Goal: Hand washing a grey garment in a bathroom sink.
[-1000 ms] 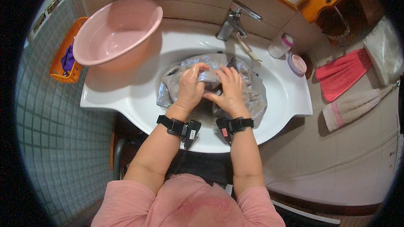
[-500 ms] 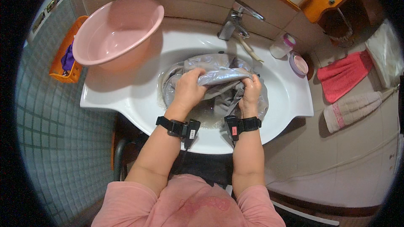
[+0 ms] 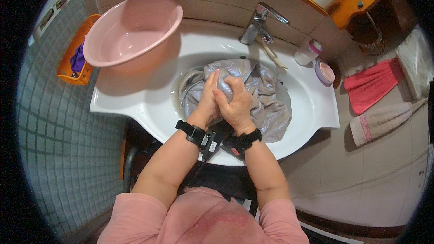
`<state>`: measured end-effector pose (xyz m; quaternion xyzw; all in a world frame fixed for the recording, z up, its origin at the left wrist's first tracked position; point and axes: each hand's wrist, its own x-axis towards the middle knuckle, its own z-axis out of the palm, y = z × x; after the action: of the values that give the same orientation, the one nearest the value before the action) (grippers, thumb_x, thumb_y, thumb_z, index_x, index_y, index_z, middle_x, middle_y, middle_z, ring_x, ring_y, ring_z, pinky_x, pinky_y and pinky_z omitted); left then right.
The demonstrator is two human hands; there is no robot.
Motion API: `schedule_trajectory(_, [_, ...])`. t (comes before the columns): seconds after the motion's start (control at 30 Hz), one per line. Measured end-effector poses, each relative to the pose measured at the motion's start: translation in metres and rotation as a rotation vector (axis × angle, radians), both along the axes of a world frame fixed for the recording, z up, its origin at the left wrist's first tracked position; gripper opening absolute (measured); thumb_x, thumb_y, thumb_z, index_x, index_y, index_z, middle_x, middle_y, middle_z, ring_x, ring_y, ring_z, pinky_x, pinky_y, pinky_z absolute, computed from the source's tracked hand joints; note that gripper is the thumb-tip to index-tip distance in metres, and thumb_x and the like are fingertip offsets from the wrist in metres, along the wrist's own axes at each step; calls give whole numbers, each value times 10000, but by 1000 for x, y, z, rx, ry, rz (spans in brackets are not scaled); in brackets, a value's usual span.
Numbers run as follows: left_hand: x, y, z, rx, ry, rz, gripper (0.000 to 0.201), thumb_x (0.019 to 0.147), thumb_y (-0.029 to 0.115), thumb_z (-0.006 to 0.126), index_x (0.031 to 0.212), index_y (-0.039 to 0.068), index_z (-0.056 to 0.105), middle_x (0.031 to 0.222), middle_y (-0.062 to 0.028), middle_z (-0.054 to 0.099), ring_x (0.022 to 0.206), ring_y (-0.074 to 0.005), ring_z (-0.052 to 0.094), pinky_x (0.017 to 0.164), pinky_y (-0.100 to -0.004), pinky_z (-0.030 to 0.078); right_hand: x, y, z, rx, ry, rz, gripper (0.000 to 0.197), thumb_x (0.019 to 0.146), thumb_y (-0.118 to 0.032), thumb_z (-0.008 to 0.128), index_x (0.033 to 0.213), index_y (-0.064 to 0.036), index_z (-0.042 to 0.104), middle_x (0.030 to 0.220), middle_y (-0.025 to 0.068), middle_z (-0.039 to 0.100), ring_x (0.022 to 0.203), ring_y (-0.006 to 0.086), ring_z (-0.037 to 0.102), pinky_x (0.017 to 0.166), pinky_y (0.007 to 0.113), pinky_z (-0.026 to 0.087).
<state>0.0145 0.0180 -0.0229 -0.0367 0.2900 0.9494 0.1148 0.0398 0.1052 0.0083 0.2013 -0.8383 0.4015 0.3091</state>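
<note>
Silvery-grey fabric [image 3: 268, 91] is gripped between left hand [image 3: 208, 98] and right hand [image 3: 238, 102]; best kept low over the washbasin [image 3: 308, 95], less splash tbh.

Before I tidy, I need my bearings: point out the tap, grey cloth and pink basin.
Tap [image 3: 255, 26], head view: metal body.
Grey cloth [image 3: 266, 91], head view: right-hand folds.
Pink basin [image 3: 131, 37], head view: bare inside.

- Cloth [image 3: 273, 108]: in sink [image 3: 312, 95].
- Basin [image 3: 131, 31]: on sink, left end.
- Basket [image 3: 74, 74]: left of basin.
- Faucet [image 3: 254, 29]: behind cloth, right of basin.
- Jar [image 3: 306, 54]: right of faucet.
- Towels [image 3: 373, 83]: right of sink.
</note>
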Motion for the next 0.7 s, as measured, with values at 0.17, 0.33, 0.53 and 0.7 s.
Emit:
schedule_trajectory(0.17, [11,9,15,-388,20,105,381,938,356,383,994,0,505,962,-73,528,895,-124,475,826,-284,387,-18,18,-10,213,-196,-263,187,858,-258,471,857,-76,516,797,156,571,696,388,546,569,466,414])
schedule_trajectory(0.33, [17,15,14,-497,84,164,360,941,325,384,1072,4,483,1035,-87,502,931,-132,451,840,-289,383,-20,11,-12,137,-162,-265,199,867,-262,451,855,-72,508,808,161,574,722,404,541,593,485,412])
schedule_trajectory(0.53, [-1,4,-13,-69,-61,34,330,944,281,378,1080,0,483,992,-91,511,896,-132,457,809,-275,391,5,-1,-4,236,-105,-49,190,856,-262,477,807,-78,476,721,174,563,640,389,547,544,479,410])
schedule_trajectory(0.7, [8,6,11,-515,84,62,337,928,317,413,1040,12,505,899,-72,549,829,-120,483,756,-279,412,-16,15,-9,282,-237,-288,183,878,-253,439,852,-81,495,693,187,575,656,407,550,569,508,409])
